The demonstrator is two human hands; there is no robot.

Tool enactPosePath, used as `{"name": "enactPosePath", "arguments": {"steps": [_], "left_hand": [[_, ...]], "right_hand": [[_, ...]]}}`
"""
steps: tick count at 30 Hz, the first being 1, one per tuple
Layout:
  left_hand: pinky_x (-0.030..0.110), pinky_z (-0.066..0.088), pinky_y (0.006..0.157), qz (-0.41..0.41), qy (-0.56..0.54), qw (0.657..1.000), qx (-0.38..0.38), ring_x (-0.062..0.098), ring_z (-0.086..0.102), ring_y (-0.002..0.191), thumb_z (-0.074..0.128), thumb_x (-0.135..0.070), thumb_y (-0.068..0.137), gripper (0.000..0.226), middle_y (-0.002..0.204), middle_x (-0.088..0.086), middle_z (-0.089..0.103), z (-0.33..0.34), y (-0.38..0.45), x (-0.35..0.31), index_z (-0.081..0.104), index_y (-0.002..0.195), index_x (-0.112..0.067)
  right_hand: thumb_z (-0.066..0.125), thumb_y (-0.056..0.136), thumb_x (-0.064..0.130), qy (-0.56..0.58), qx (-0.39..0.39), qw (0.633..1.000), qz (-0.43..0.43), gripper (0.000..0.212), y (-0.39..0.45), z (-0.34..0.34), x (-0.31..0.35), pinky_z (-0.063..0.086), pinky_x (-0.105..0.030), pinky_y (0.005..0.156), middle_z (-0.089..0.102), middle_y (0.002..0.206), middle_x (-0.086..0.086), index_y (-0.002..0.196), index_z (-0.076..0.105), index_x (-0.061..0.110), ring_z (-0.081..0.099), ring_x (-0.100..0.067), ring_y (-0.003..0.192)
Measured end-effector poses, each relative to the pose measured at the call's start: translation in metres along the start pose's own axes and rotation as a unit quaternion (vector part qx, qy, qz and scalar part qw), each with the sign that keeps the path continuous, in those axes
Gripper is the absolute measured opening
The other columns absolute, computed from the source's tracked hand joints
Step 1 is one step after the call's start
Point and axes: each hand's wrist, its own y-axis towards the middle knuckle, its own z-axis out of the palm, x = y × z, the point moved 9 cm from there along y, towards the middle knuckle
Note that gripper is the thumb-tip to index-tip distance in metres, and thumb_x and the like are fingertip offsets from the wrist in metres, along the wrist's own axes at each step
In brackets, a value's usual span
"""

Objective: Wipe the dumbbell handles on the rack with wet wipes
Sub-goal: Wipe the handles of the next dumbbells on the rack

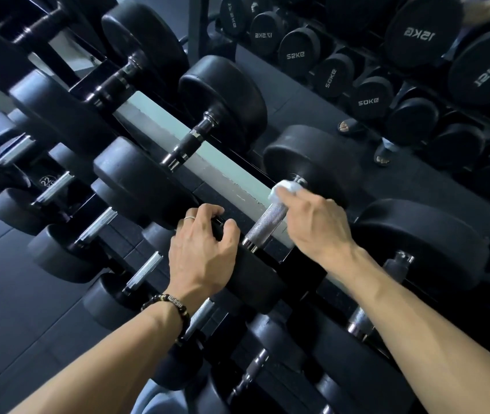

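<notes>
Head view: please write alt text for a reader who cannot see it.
The right hand presses a white wet wipe onto a knurled dumbbell handle on the rack, while the left hand grips that dumbbell's near weight head.

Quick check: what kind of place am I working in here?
Most likely a gym's free-weights area: tiered rack of black dumbbells, a wall mirror reflecting kg-marked weights, and dark rubber floor.
</notes>
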Motion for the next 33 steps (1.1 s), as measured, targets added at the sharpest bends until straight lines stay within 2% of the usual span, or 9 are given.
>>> {"name": "enactPosePath", "arguments": {"steps": [2,7,10,12,16,21,26,30,33], "left_hand": [[0.041,0.041,0.096,-0.001,-0.002,1.000,0.000,0.017,0.051,0.109,0.035,-0.051,0.083,0.049,0.110,-0.010,0.052,-0.001,0.000,-0.001,0.056,0.119,-0.026],[0.037,0.039,0.090,0.000,-0.001,1.000,0.003,0.015,0.050,0.106,0.035,-0.052,0.084,0.048,0.109,-0.010,0.051,-0.001,0.000,-0.001,0.056,0.119,-0.026],[0.039,0.041,0.090,-0.002,-0.007,1.000,0.000,0.017,0.050,0.104,0.036,-0.051,0.083,0.045,0.106,-0.008,0.054,-0.001,0.000,0.000,0.056,0.115,-0.025],[0.041,0.042,0.091,-0.001,-0.012,1.000,-0.003,0.018,0.051,0.103,0.036,-0.051,0.083,0.044,0.105,-0.006,0.055,-0.002,0.000,0.001,0.056,0.113,-0.025],[0.041,0.043,0.090,0.001,-0.016,1.000,-0.006,0.017,0.051,0.102,0.037,-0.050,0.082,0.043,0.104,-0.006,0.055,-0.002,0.000,-0.001,0.057,0.112,-0.025],[0.039,0.041,0.089,0.001,-0.015,1.000,-0.001,0.017,0.049,0.101,0.037,-0.050,0.082,0.043,0.107,-0.006,0.055,-0.002,-0.001,-0.002,0.056,0.112,-0.025],[0.039,0.040,0.087,0.006,-0.012,1.000,-0.003,0.016,0.046,0.098,0.035,-0.051,0.082,0.043,0.107,-0.006,0.056,-0.002,-0.001,-0.003,0.056,0.111,-0.025],[0.041,0.041,0.089,0.001,-0.018,1.000,0.000,0.017,0.047,0.100,0.035,-0.050,0.082,0.041,0.106,-0.006,0.055,-0.002,-0.002,-0.002,0.056,0.108,-0.026],[0.041,0.040,0.089,-0.001,-0.018,1.000,-0.001,0.017,0.046,0.100,0.036,-0.050,0.081,0.040,0.105,-0.007,0.054,-0.003,-0.002,-0.002,0.055,0.106,-0.026]], "right_hand": [[0.039,0.097,0.015,-0.042,0.025,0.998,0.036,0.038,0.005,-0.002,0.000,0.036,-0.034,0.062,0.058,0.132,0.003,0.126,0.051,0.036,0.069,-0.037,0.082],[0.042,0.097,0.014,-0.087,0.135,0.980,-0.120,0.043,-0.010,0.005,0.043,0.033,-0.033,0.066,0.058,0.126,0.001,0.133,0.046,0.037,0.067,-0.032,0.095],[0.046,0.097,0.015,-0.186,0.090,0.978,-0.001,0.045,0.020,-0.010,0.010,0.035,-0.033,0.066,0.058,0.127,-0.002,0.140,0.043,0.026,0.067,-0.028,0.100],[0.046,0.098,0.015,-0.213,0.114,0.970,0.036,0.042,0.023,-0.003,0.011,0.037,-0.035,0.065,0.060,0.120,-0.009,0.140,0.041,0.015,0.067,-0.030,0.100],[0.045,0.100,0.018,-0.184,0.172,0.965,-0.076,0.035,0.004,0.014,0.045,0.036,-0.034,0.065,0.059,0.117,-0.006,0.134,0.045,0.022,0.065,-0.028,0.098],[0.047,0.098,0.017,-0.219,0.143,0.965,0.008,0.034,0.028,-0.007,0.016,0.036,-0.033,0.067,0.060,0.121,-0.004,0.132,0.050,0.022,0.067,-0.028,0.100],[0.043,0.093,0.017,-0.127,0.171,0.972,-0.104,0.037,-0.004,0.005,0.044,0.034,-0.034,0.068,0.055,0.116,0.003,0.126,0.053,0.033,0.054,-0.028,0.095],[0.049,0.079,0.017,-0.245,0.052,0.958,-0.136,0.033,0.005,0.000,0.038,0.041,-0.042,0.089,0.056,0.117,-0.009,0.107,0.066,0.015,0.051,-0.031,0.108],[0.034,0.082,0.015,-0.189,0.062,0.957,-0.209,0.048,-0.013,0.010,0.050,0.041,-0.044,0.103,0.058,0.120,-0.014,0.120,0.060,0.002,0.054,-0.033,0.113]]}}
